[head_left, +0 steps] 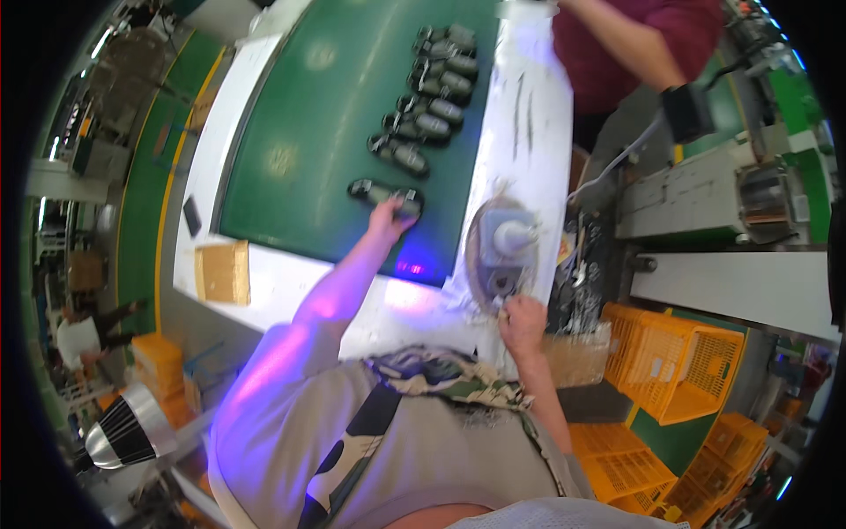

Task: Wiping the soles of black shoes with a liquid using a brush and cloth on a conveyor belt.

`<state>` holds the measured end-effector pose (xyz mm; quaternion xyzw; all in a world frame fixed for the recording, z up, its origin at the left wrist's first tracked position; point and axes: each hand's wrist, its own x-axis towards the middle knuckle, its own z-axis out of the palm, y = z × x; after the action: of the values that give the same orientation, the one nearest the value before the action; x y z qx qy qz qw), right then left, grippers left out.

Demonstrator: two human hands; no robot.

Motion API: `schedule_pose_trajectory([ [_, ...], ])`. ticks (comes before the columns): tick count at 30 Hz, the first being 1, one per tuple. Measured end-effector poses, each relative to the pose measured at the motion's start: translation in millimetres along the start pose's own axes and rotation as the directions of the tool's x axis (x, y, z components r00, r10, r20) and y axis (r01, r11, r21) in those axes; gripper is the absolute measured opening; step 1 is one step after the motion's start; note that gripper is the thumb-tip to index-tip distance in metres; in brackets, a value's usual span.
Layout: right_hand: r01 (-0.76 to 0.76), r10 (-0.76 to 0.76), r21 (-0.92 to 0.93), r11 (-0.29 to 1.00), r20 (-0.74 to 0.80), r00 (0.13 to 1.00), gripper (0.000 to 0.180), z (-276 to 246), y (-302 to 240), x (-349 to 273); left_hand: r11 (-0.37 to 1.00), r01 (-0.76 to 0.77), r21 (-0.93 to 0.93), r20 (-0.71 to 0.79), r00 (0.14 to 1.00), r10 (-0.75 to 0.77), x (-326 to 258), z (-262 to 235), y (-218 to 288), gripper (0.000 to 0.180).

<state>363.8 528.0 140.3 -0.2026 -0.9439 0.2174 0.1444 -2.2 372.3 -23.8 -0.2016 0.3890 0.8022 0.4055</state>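
Note:
On the green conveyor belt (300,132), my left hand (392,220) is closed round the near end of a dark shoe (374,189), which lies on the belt. Beyond it, several similar dark shoes (401,154) lie in a row running away from me. My right hand (524,319) is closed at the near end of an oval tray (476,264) on the white ledge; what its fingers hold, if anything, is hidden. A pale, whitish container with a spout-like top (511,238) stands in that tray.
A cardboard piece (222,272) lies on the white table's left part. Orange crates (674,361) stand at the right, beside a cardboard box (577,354). Across the ledge is a co-worker in a maroon shirt (679,31). A metal lamp (132,428) is at the lower left.

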Motion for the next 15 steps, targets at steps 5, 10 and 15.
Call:
schedule_pose_trajectory([
  [5, -0.058, 0.057, -0.001, 0.998, -0.118, 0.991, 0.009, 8, 7, -1, 0.995, 0.097, -0.018, 0.117, 0.989, -0.094, -37, -14, 2, 0.028],
  [10, -0.175, 0.169, -0.059, 0.983, -0.102, 0.98, 0.011, 7, 6, -7, 0.997, 0.06, -0.056, 0.236, 0.971, -0.045, -96, -7, 18, 0.033],
  [15, -0.294, 0.306, 0.115, 0.949, -0.114, 0.945, 0.018, 1, 2, -15, 0.979, -0.203, -0.019, 0.471, 0.862, 0.188, -221, 46, 51, 0.051],
])
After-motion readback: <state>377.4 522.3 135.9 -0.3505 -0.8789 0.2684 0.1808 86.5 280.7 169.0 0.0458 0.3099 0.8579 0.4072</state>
